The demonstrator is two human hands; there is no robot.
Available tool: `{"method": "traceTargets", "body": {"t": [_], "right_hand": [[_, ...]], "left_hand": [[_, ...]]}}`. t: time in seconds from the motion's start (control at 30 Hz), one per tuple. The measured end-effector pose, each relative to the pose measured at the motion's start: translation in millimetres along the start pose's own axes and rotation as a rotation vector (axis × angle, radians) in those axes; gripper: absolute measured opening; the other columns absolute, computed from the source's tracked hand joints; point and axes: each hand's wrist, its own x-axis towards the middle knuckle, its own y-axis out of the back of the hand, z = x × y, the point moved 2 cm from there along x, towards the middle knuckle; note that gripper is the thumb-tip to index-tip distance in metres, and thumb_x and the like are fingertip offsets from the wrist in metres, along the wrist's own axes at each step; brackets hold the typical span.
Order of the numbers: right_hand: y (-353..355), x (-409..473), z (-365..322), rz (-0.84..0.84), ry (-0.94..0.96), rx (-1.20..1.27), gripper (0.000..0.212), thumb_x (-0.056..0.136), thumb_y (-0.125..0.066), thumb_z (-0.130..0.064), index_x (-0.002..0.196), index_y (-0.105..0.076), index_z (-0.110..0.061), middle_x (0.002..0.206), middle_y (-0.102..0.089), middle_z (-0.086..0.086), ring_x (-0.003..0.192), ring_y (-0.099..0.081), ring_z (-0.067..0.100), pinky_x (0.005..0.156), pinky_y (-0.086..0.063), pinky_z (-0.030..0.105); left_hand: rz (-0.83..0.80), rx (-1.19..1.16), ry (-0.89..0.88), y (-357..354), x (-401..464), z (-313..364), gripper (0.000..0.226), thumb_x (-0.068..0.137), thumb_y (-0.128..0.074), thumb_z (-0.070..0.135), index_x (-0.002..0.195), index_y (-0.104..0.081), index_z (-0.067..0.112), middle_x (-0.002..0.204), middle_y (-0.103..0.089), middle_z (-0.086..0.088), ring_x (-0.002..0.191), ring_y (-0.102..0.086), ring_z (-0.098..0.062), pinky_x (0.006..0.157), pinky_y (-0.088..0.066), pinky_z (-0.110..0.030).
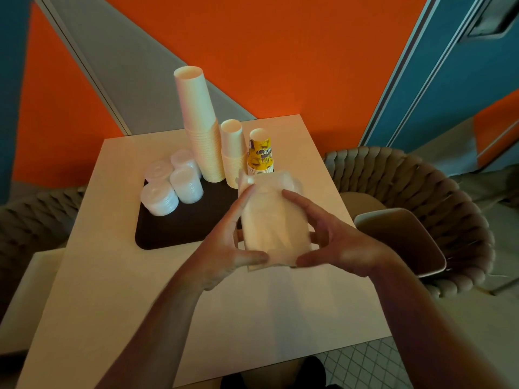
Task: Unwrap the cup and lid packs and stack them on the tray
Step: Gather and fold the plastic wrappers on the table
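I hold a cup pack [272,220] in clear plastic wrap upright above the table, just right of the black tray [168,234]. My left hand [227,242] grips its left side, thumb at the bottom. My right hand [337,240] grips the right side, fingers curled round it. On the tray stand a tall stack of plain cups [200,127], a shorter plain stack [234,153] and a yellow printed stack [261,155]. Several stacks of clear lids [171,186] sit at the tray's left end.
The pale table [118,290] stands against an orange wall. A woven chair [421,197] with a beige bin [404,242] on it is at the right. Another woven chair [33,220] is at the left.
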Motion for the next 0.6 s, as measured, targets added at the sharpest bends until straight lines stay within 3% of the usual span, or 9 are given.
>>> {"method": "traceTargets", "body": {"t": [0.1,0.17,0.3,0.37,0.5,0.6], "right_hand": [[3.7,3.4,3.8,0.18,0.058,0.122,0.072,0.083,-0.074,0.0,0.142,-0.055,-0.037,0.141,-0.058,0.0,0.117,-0.064,0.024,0.092,-0.058,0.041],[7.0,3.7,7.2,0.26,0.101,0.105,0.061,0.087,-0.07,0.003,0.137,-0.061,-0.031,0.136,-0.063,-0.004,0.118,-0.064,0.023,0.093,-0.058,0.039],[14.0,-2.5,9.0,0.191,0.104,0.002,0.076,0.083,-0.069,0.016,0.14,-0.058,-0.033,0.129,-0.064,-0.014,0.118,-0.063,0.018,0.094,-0.058,0.04],[20.4,-5.6,11.2,0.17,0.099,-0.01,0.085,0.079,-0.072,0.019,0.142,-0.055,-0.036,0.133,-0.061,-0.009,0.118,-0.062,0.019,0.094,-0.058,0.042],[34.8,-11.8,21.0,0.25,0.077,0.141,0.078,0.081,-0.073,0.013,0.139,-0.057,-0.037,0.138,-0.059,-0.001,0.118,-0.065,0.026,0.089,-0.059,0.043],[46.7,-19.8,31.9,0.305,0.078,0.127,0.078,0.082,-0.07,0.016,0.138,-0.059,-0.037,0.142,-0.056,-0.001,0.119,-0.065,0.025,0.089,-0.06,0.044]], "left_hand": [[-0.075,-0.005,-0.016,-7.7,4.3,-2.1,0.116,0.069,-0.078,-0.012,0.146,-0.028,0.058,0.146,-0.048,0.018,0.123,-0.061,-0.015,0.09,-0.058,-0.046],[-0.088,-0.048,-0.03,-14.5,9.5,-3.4,0.108,0.07,-0.077,-0.011,0.145,-0.035,0.053,0.141,-0.056,0.016,0.123,-0.061,-0.017,0.09,-0.057,-0.041],[0.004,-0.208,0.007,-27.2,24.2,-3.7,0.069,0.082,-0.072,-0.006,0.136,-0.056,0.035,0.124,-0.069,-0.001,0.114,-0.066,-0.021,0.083,-0.056,-0.031],[0.086,-0.186,0.019,-33.1,32.6,-5.2,0.061,0.086,-0.067,-0.008,0.132,-0.061,0.031,0.124,-0.069,-0.007,0.113,-0.067,-0.022,0.084,-0.056,-0.032],[0.104,-0.023,-0.008,-46.0,47.7,-10.2,0.08,0.076,-0.073,-0.015,0.137,-0.057,0.035,0.134,-0.062,-0.004,0.116,-0.065,-0.019,0.087,-0.058,-0.034],[0.0,0.092,-0.028,-57.4,58.9,-14.2,0.1,0.067,-0.082,-0.009,0.143,-0.047,0.046,0.154,-0.039,0.015,0.134,-0.05,-0.01,0.098,-0.053,-0.034]]}}
